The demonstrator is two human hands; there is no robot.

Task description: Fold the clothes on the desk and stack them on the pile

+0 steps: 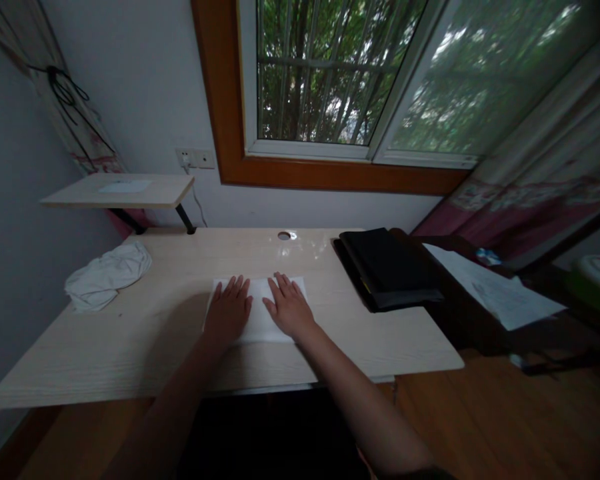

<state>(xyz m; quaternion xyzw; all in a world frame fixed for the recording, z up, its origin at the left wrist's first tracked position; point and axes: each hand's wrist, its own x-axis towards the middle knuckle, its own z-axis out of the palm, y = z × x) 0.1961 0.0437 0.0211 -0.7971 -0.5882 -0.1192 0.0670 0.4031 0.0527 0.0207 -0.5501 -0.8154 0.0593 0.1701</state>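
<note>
A white sheet, seemingly paper (259,317), lies flat on the pale wooden desk (170,260) in front of me. My left hand (229,310) rests palm down on its left part, with the fingers stretched out and pointing away from me. On the right part of the sheet lies my right hand (289,307), also palm down and with its fingers spread. Between the two hands a strip of the sheet shows. Neither hand grips anything. The palms hide the sheet's left and right portions.
To the left lies a crumpled white cloth (107,275), below a small raised shelf (155,193). Black folders (393,267) are stacked at the desk's right side. Beyond them, papers (495,287) lie on a dark surface. A round cable hole (284,236) sits near the back edge.
</note>
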